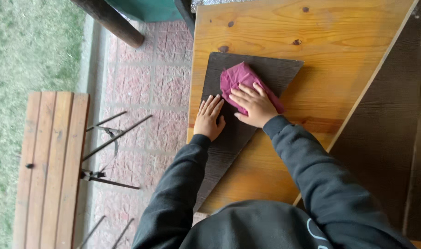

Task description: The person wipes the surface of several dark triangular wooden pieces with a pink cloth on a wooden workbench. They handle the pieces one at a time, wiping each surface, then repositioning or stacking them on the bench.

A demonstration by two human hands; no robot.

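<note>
At the far left lies a strip of grass [31, 41], then a slatted wooden bench [51, 170] with thin dark metal legs [109, 138] standing on reddish paving bricks [146, 87]. A dark round post [111, 20] slants across the upper part of the bricks.

Right of the paving begins the varnished pine desk [339, 60], its knots showing. On it lies a dark brown, rough-grained triangular wooden board [233, 138], its wide end far from the person and its point running back toward the person's body.

The left hand [209, 117] lies flat on the board near its left edge, fingers straight and together, palm down; it grips nothing and simply presses the board to the desk. Just to its right, the right hand [254, 105] rests on a crumpled magenta cloth [240, 78], fingers spread over the near part of it, pressing it to the board rather than closing round it. The cloth sits on the wide part of the board, toward its far right side.

The step in hand appears to be rubbing the board's face with the cloth while the other hand steadies it. The next stroke calls for firm downward pressure from the left hand, lest the board slide, and for moving the cloth onto the narrow near part.

Both dark sleeves [312, 170] reach in from below. At the far right a dark plank surface [390, 138] borders the desk.
</note>
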